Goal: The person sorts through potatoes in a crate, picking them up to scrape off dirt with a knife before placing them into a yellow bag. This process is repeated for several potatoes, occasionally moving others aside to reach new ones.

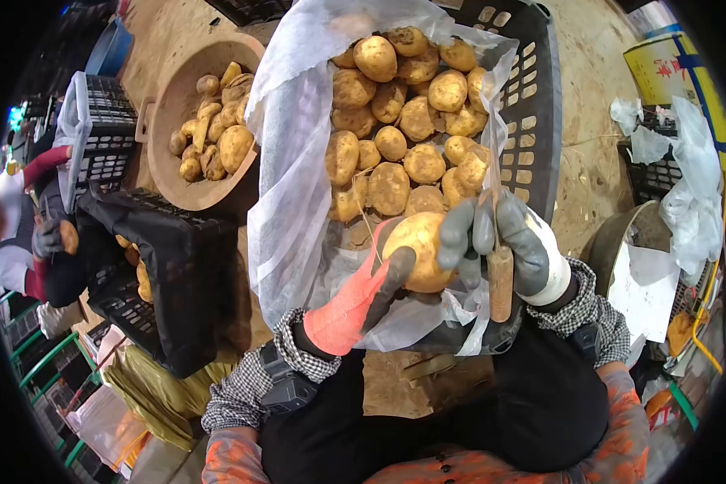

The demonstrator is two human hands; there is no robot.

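Note:
A large yellow potato [418,252] is held over the near end of a black crate [545,105] lined with thin white sheeting. My left hand [359,294], in a pink and grey glove, grips its left side. My right hand [518,250], in a grey and white glove, has its fingertips at the potato's right side and is closed round a knife [500,284] with a wooden handle; the blade points away from me, up along the crate. Many soil-marked potatoes [389,187] fill the crate beyond my hands.
Left of the crate, a round brown basin [165,153] holds potatoes. A black-lined crate [194,274] with potatoes stands nearer. At far left a co-worker's gloved hand [48,239] holds a potato. Plastic bags [690,185] and a bucket [621,242] are at right.

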